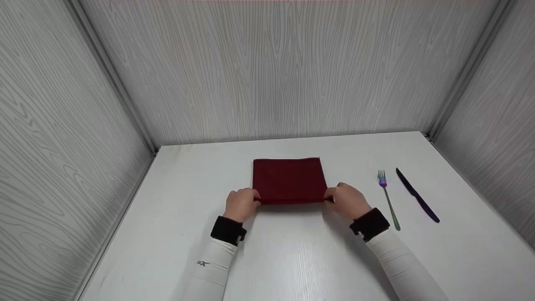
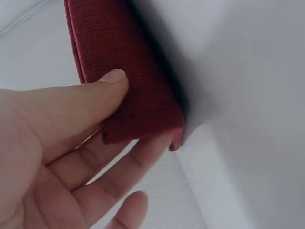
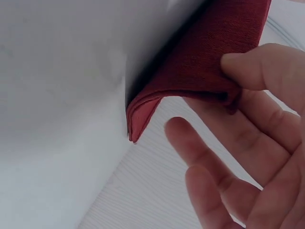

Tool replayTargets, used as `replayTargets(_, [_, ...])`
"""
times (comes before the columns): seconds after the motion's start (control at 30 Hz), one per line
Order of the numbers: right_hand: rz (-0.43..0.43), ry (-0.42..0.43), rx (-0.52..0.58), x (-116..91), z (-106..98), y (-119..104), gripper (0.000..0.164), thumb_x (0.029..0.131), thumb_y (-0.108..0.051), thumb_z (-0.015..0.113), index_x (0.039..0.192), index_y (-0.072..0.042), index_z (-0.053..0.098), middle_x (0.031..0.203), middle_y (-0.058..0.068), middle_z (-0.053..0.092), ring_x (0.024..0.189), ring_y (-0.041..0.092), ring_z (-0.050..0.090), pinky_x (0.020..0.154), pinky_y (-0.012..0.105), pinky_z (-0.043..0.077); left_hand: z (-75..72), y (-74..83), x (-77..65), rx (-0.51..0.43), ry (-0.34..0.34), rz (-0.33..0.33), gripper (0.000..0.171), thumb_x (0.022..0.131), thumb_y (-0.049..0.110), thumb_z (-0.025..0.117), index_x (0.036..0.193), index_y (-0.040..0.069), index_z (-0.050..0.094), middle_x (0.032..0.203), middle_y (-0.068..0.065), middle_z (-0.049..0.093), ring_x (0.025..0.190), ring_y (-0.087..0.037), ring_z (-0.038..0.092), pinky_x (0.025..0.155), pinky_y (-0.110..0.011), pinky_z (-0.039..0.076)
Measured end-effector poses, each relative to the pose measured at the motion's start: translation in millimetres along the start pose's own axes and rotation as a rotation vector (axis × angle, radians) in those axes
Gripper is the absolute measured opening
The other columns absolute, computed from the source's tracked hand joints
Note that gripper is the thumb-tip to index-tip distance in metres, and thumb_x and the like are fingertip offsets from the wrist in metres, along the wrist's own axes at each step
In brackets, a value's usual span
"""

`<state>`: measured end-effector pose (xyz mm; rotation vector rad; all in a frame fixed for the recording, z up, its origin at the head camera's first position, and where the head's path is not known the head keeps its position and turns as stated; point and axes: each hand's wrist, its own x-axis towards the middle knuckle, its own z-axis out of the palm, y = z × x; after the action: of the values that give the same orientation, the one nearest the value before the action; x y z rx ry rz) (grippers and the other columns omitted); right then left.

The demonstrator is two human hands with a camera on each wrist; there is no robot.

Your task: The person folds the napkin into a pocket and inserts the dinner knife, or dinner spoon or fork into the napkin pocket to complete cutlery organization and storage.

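A folded dark red cloth lies in the middle of the white table, its near edge raised a little. My left hand pinches the near left corner. In the left wrist view the thumb presses the top of the cloth, with fingers beneath. The near right corner is pinched by my right hand. Seen from the right wrist, several folded layers of the cloth show at the edge, and two fingers hang loose below it.
To the right lie a rainbow-coloured fork and a dark purple knife, side by side. Wood-grained panels stand at the back, left and right of the white table.
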<state>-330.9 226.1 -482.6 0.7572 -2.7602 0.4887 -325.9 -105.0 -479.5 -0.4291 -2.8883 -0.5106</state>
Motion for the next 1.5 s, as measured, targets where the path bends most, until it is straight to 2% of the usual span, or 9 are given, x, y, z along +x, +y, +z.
replayTargets(0.43, [-0.004, 0.166, 0.067, 2, -49, -1, 0.004, 0.092, -0.008, 0.079, 0.095, -0.006, 0.081, 0.087, 0.003, 0.077, 0.083, 0.019, 0.065, 0.070, 0.039, 0.056, -40.9, -4.0, 0.1, -0.135, 0.338, 0.201, 0.016, 0.089, 0.022, 0.083, 0.101, 0.011, 0.085, 0.094, -0.004, 0.081, 0.091, -0.026, 0.073, 0.079, -0.047, 0.054])
replayTargets(0.67, [-0.070, 0.242, 0.086, 10, -102, -11, 0.004, 0.093, -0.004, 0.076, 0.096, -0.005, 0.078, 0.089, 0.007, 0.075, 0.084, 0.024, 0.069, 0.071, 0.042, 0.057, -79.5, 2.0, 2.9, -0.370, 0.424, 0.248, 0.015, 0.093, 0.020, 0.081, 0.100, 0.007, 0.082, 0.090, -0.005, 0.078, 0.089, -0.024, 0.069, 0.084, -0.046, 0.053])
replayTargets(0.83, [-0.172, 0.267, 0.081, 1, -148, -28, 0.007, 0.092, 0.001, 0.076, 0.095, -0.006, 0.077, 0.087, 0.004, 0.075, 0.079, 0.017, 0.068, 0.065, 0.031, 0.054, -114.5, 18.6, -8.3, -0.465, 0.432, 0.310, 0.012, 0.098, 0.016, 0.076, 0.101, 0.005, 0.078, 0.092, -0.006, 0.075, 0.091, -0.021, 0.069, 0.087, -0.042, 0.055])
replayTargets(0.97, [-0.221, 0.195, 0.189, -16, -184, -42, 0.015, 0.093, 0.002, 0.075, 0.091, -0.013, 0.077, 0.084, -0.007, 0.074, 0.061, 0.002, 0.059, 0.055, 0.018, 0.048, -139.6, 33.4, -30.2, -0.586, 0.352, 0.311, 0.008, 0.100, 0.011, 0.074, 0.102, 0.003, 0.076, 0.095, -0.006, 0.074, 0.086, -0.016, 0.068, 0.081, -0.029, 0.056])
replayTargets(1.13, [-0.096, -0.062, 0.341, -18, -200, -40, 0.016, 0.097, -0.007, 0.072, 0.089, -0.020, 0.077, 0.078, -0.010, 0.071, 0.061, 0.002, 0.055, 0.055, 0.021, 0.047, -145.5, 34.4, -38.7, -0.751, 0.086, 0.196, 0.014, 0.103, 0.012, 0.069, 0.105, -0.001, 0.075, 0.093, -0.007, 0.072, 0.075, -0.011, 0.065, 0.072, -0.024, 0.055])
replayTargets(1.23, [0.034, -0.251, 0.362, 1, -177, -20, 0.013, 0.100, -0.017, 0.070, 0.089, -0.018, 0.078, 0.076, -0.006, 0.071, 0.062, 0.005, 0.055, 0.059, 0.024, 0.048, -123.2, 19.5, -19.5, -0.816, -0.125, 0.077, 0.022, 0.104, 0.015, 0.066, 0.108, -0.005, 0.075, 0.087, -0.004, 0.071, 0.069, -0.008, 0.066, 0.069, -0.025, 0.058])
replayTargets(1.33, [0.119, -0.375, 0.359, 25, -135, 8, 0.017, 0.101, -0.022, 0.068, 0.092, -0.013, 0.079, 0.075, -0.002, 0.073, 0.067, 0.010, 0.062, 0.064, 0.026, 0.050, -88.4, -0.2, 9.7, -0.821, -0.293, -0.067, 0.026, 0.104, 0.016, 0.065, 0.114, -0.007, 0.074, 0.083, 0.000, 0.070, 0.067, -0.008, 0.067, 0.069, -0.028, 0.061])
replayTargets(1.4, [0.152, -0.412, 0.354, 39, -106, 24, 0.019, 0.101, -0.023, 0.067, 0.094, -0.010, 0.080, 0.076, 0.000, 0.075, 0.074, 0.017, 0.070, 0.069, 0.028, 0.052, -65.9, -12.1, 29.0, -0.776, -0.349, -0.146, 0.028, 0.105, 0.017, 0.064, 0.116, -0.006, 0.075, 0.083, 0.001, 0.070, 0.067, -0.008, 0.067, 0.071, -0.030, 0.062])
replayTargets(1.5, [0.194, -0.414, 0.337, 58, -70, 39, 0.023, 0.100, -0.022, 0.066, 0.096, -0.006, 0.081, 0.078, 0.004, 0.078, 0.080, 0.030, 0.075, 0.068, 0.027, 0.052, -39.2, -24.6, 52.5, -0.685, -0.350, -0.231, 0.029, 0.106, 0.019, 0.064, 0.119, -0.004, 0.075, 0.087, -0.001, 0.070, 0.069, -0.009, 0.066, 0.077, -0.035, 0.063])
